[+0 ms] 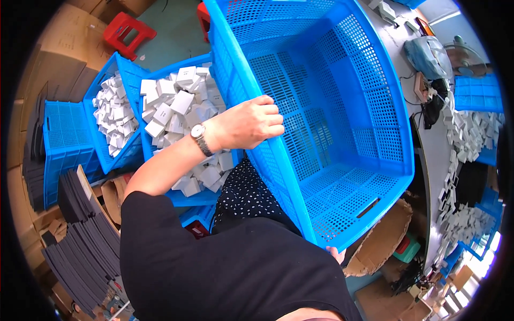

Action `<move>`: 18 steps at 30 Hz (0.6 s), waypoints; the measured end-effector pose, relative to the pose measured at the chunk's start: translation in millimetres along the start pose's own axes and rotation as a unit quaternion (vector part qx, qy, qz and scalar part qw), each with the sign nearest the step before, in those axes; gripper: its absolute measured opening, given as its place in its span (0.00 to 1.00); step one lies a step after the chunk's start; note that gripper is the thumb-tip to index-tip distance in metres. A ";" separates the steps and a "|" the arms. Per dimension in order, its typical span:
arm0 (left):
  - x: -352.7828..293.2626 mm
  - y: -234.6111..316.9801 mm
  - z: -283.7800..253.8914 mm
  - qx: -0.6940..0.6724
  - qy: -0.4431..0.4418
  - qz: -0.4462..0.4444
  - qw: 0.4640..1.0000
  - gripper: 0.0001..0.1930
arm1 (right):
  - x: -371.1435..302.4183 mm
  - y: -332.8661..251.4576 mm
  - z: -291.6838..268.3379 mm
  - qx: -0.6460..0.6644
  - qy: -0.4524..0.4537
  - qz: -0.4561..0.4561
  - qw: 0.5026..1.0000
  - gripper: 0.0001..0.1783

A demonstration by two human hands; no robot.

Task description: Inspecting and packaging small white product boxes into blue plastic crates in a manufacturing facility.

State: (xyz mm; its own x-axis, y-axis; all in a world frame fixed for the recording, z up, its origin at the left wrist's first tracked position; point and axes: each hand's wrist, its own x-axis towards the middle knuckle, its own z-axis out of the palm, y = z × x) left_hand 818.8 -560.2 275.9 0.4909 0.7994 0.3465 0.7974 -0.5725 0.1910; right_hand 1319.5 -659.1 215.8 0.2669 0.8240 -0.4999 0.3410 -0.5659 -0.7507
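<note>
A large blue plastic crate (369, 134) with perforated walls is tilted up in front of me; its inside holds nothing. My left hand (247, 124), below a wristwatch (198, 132), is closed over the crate's long near rim. At the lower corner of the same crate, a small part of my right hand (336, 254) shows, gripping the edge; most of it is hidden behind the crate. Just left of the crate, a second blue crate (176, 199) is heaped with small white boxes (182, 101), some partly covered by my left forearm.
Another blue crate (95, 142) of white boxes stands farther left, near stacked dark sheets (85, 257) and cardboard. Red stools (128, 35) are at the back. On the right runs a worktable (423, 155), with a fan (465, 58) and piles of white boxes (468, 224) beyond.
</note>
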 end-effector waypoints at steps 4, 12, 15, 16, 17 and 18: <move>4.1 -3.6 3.2 -0.007 -0.008 0.015 1.000 0.06 | 0.5 8.8 -1.9 -0.009 0.000 0.003 1.000 0.28; -7.4 2.8 -1.3 -0.027 0.005 0.030 0.999 0.05 | -33.5 -23.1 15.7 0.178 0.016 0.012 0.984 0.35; -10.0 6.0 -4.2 -0.040 0.024 0.021 0.999 0.06 | -38.7 -27.2 8.5 0.170 -0.009 0.012 0.985 0.35; -16.8 12.6 -4.2 -0.035 0.025 0.010 0.999 0.06 | -37.4 -19.2 0.2 0.117 0.000 0.002 0.993 0.35; -22.0 18.0 -3.1 -0.027 0.028 0.001 0.999 0.06 | -32.4 -6.6 -8.0 0.068 0.010 -0.012 0.998 0.34; -20.8 22.2 8.0 -0.031 0.052 0.008 0.998 0.06 | -24.7 16.2 -19.3 0.026 0.020 -0.028 0.999 0.34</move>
State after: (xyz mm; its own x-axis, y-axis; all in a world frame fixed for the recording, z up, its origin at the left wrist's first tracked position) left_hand 829.1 -588.1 265.5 0.4619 0.7681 0.4435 0.7647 -0.5981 0.2396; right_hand 1335.8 -689.2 224.3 0.2850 0.8521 -0.4391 0.3100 -0.5154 -0.7989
